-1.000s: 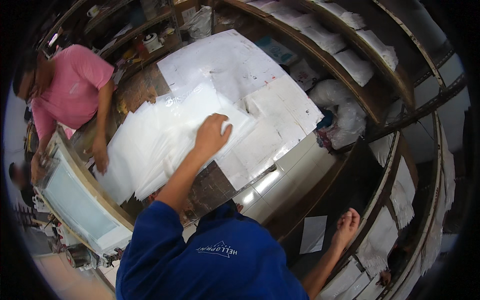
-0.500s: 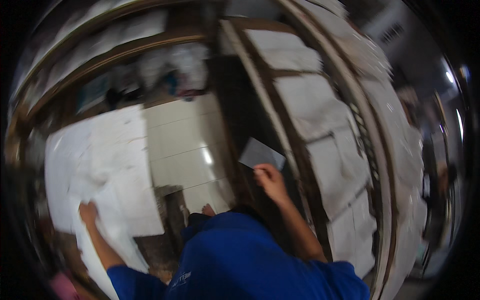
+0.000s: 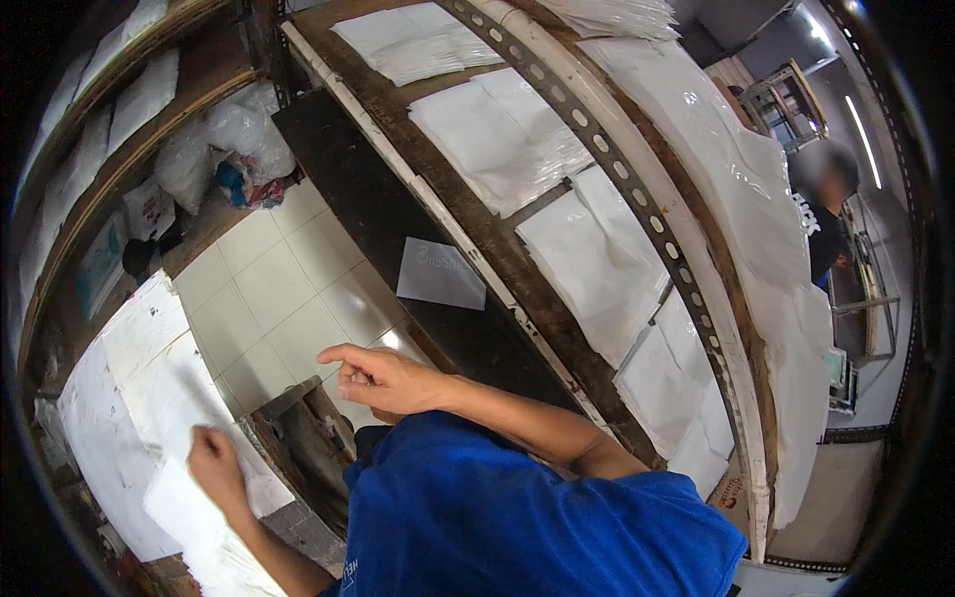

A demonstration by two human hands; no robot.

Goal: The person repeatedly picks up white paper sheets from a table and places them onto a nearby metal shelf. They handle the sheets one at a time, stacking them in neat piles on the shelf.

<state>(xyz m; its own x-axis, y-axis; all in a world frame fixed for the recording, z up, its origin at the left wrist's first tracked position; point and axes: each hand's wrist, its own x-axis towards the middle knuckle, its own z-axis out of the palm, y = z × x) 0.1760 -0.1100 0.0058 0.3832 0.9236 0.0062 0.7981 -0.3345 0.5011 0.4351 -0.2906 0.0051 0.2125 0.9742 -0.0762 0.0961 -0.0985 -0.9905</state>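
My left hand (image 3: 217,468) is at the near left, fingers curled in at the top of a stack of thin white sheets or flat bags (image 3: 204,537). What it pinches, if anything, is hidden. In front of my body, above the floor, my right hand (image 3: 383,378) has its index finger stretched out and the other fingers loosely bent, with nothing in it. A single whitish translucent sheet or flat bag (image 3: 443,274) with faint printing lies flat on a long dark board (image 3: 348,189), apart from my right hand.
Racks on the right bear stacks of flat white bags (image 3: 497,134). A white-covered work surface (image 3: 109,428) lies at left. Filled clear plastic bags (image 3: 244,129) sit beyond the tiled floor (image 3: 288,269). A person (image 3: 826,199) is behind the racks at far right.
My right hand has moved left, away from the sheet on the dark board. The view has turned to the right. My left hand stays by the white stack.
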